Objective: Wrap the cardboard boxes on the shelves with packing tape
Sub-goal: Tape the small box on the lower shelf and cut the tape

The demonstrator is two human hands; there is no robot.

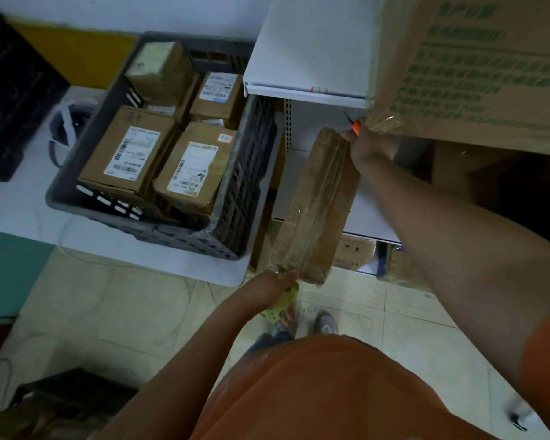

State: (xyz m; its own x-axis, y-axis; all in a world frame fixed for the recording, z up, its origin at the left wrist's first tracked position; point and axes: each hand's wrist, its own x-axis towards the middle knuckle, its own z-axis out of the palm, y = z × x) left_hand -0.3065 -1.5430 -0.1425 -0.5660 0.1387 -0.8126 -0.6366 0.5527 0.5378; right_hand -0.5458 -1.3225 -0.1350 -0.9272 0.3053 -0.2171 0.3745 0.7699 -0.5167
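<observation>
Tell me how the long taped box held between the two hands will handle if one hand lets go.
The long box looks stiff: it spans both hands without sagging. Glossy tape covers it, so it is probably slippery. The left hand holds only its near end and the right hand its far end, so it would likely tip.

A taped cardboard box point(315, 204) is held between both hands in front of the white shelves point(311, 49): the left hand point(277, 289) grips its near end together with a yellow-green tape roll point(281, 304), the right hand point(370, 144) its far end, holding an orange-handled cutter point(355, 125). A grey crate point(235, 192) of labelled parcels point(131, 150) sits to the left
</observation>
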